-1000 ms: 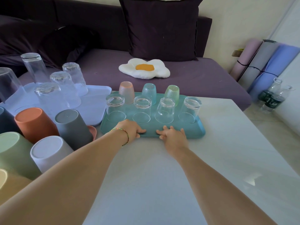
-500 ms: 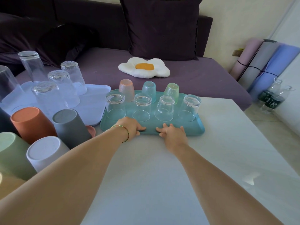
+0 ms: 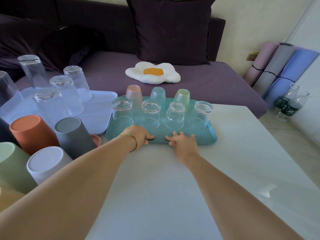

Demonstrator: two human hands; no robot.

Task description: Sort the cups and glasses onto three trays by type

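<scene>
A teal tray (image 3: 204, 135) lies at the far side of the white table (image 3: 173, 187). On it stand several small upside-down glasses: clear ones (image 3: 149, 114) in front and a pink (image 3: 134, 96), a blue (image 3: 158, 97) and a green (image 3: 181, 98) one behind. My left hand (image 3: 138, 135) and my right hand (image 3: 184, 142) both hold the tray's near edge, fingers over the rim. To the left, a pale tray (image 3: 100, 110) carries tall clear glasses (image 3: 67, 94). Upside-down plastic cups, among them orange (image 3: 32, 134), grey (image 3: 74, 134) and white (image 3: 46, 163), stand on a pink tray (image 3: 96, 140).
Behind the table is a purple sofa (image 3: 216, 80) with a dark cushion (image 3: 173, 30) and an egg-shaped plush (image 3: 153, 72). Rolled mats (image 3: 280, 70) lean on the right wall. Two water bottles (image 3: 289, 104) stand on the floor past the table's right edge.
Both hands have stayed on the teal tray's near edge. The tray has barely moved, and the view has shifted slightly.
</scene>
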